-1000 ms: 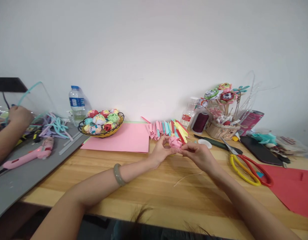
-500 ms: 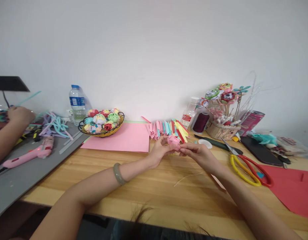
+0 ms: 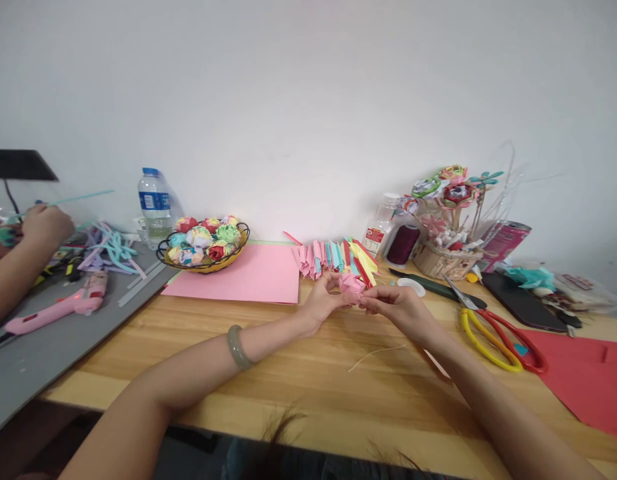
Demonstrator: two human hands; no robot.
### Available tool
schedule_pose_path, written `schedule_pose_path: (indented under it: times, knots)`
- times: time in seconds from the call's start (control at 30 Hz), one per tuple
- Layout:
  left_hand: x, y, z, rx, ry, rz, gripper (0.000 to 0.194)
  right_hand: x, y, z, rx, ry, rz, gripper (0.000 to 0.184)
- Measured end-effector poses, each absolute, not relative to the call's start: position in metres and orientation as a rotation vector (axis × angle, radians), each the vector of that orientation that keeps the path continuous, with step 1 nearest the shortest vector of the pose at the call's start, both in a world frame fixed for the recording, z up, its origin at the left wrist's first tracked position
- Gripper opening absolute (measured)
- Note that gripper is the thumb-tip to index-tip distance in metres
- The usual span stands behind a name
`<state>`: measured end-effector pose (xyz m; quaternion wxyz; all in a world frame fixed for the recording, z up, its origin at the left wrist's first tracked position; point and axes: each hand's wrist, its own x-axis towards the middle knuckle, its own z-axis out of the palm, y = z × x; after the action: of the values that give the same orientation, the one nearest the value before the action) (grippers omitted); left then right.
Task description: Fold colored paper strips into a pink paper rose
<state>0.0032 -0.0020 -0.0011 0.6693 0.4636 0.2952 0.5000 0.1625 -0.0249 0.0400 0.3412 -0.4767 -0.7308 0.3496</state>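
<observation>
A pink folded paper flower (image 3: 351, 283) is held above the wooden table between both hands. My left hand (image 3: 321, 305) grips it from the left, thumb in front and fingers behind. From the other side, my right hand (image 3: 395, 305) pinches the flower's lower right edge between thumb and fingertips. Just behind lies a row of folded paper strips (image 3: 318, 260) in pink, blue, red and yellow. A thin piece of string (image 3: 375, 355) rests on the table below the hands. Part of a pale pink strip (image 3: 435, 363) shows beside my right forearm.
A basket of paper flowers (image 3: 208, 257) stands on pink paper (image 3: 258, 280) at left. Scissors (image 3: 488, 333), a thread spool (image 3: 402, 245), a phone (image 3: 521, 302) and red paper (image 3: 588, 380) lie right. A pink glue gun (image 3: 58, 313) sits near another person's hand (image 3: 47, 227).
The pink flower has shifted and turned slightly between my fingers. The pale strip has come into view by my right forearm. The other person's hand has moved a little right with a blue strip.
</observation>
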Motion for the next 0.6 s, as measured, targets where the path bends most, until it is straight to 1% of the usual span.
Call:
schedule_pose_path:
  times: [0.17, 0.4, 0.6]
  knots:
    - [0.0043, -0.0024, -0.0021, 1.068, 0.643, 1.133, 0.043, 0.1599, -0.0250, 0.0381, -1.224, -1.890, 0.912, 0.035]
    - [0.0039, -0.0035, 0.0006, 1.083, 0.657, 1.128, 0.044, 0.1584, -0.0259, 0.0407, -1.242, -1.916, 0.907, 0.036]
    - [0.0033, -0.0029, 0.0010, 1.078, 0.676, 1.117, 0.044, 0.1614, -0.0274, 0.0423, -1.213, -1.959, 0.903, 0.032]
